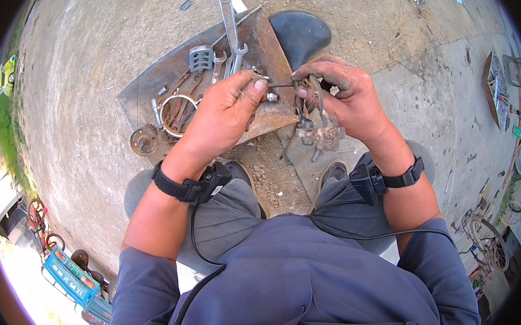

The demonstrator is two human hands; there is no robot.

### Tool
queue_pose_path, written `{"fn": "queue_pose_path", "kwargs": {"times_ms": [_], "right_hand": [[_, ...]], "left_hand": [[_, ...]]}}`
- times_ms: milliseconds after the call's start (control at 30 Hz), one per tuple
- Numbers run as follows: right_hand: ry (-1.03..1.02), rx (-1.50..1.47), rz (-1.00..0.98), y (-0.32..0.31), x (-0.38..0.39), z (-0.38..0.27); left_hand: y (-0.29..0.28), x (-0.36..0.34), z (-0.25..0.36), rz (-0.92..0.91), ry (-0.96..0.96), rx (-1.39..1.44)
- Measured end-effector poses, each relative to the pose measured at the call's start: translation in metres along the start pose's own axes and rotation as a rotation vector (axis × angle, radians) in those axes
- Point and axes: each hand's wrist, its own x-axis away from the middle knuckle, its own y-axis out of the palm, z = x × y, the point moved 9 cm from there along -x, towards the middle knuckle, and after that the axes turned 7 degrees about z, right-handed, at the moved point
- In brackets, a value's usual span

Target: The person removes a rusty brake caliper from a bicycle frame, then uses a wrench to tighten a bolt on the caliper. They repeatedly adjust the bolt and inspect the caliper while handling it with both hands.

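In front of me I hold a rusty metal assembly (324, 135) with curved arms, a bracket and a bolt at its lower end. My right hand (347, 96) is closed around its upper part, and the rest hangs below the fingers. A thin dark rod (281, 84) runs from the assembly toward my left hand (229, 107), whose thumb and fingers pinch its other end. Just below the rod, by my left fingertips, is a small bolt head (272, 97). Exactly how rod and assembly join is hidden by my right fingers.
Beneath my hands lies a rusty metal tray (274, 62) with wrenches (229, 23), a pedal (201, 58) and a ring clamp (178, 115). A black saddle (301, 36) sits behind it. A round metal part (144, 140) is at its left. Bicycles (489, 240) stand far right.
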Motion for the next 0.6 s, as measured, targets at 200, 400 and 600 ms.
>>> {"fn": "queue_pose_path", "kwargs": {"times_ms": [200, 400, 600], "right_hand": [[0.118, -0.127, -0.002, 0.001, 0.002, 0.012], [0.549, -0.475, -0.071, 0.014, 0.014, 0.04], [0.756, -0.562, -0.11, 0.02, 0.022, 0.055]], "left_hand": [[-0.003, 0.0, 0.016, 0.049, 0.146, -0.165], [-0.002, 0.002, 0.037, 0.084, 0.419, -0.425], [-0.002, 0.004, 0.041, 0.089, 0.526, -0.464]]}}
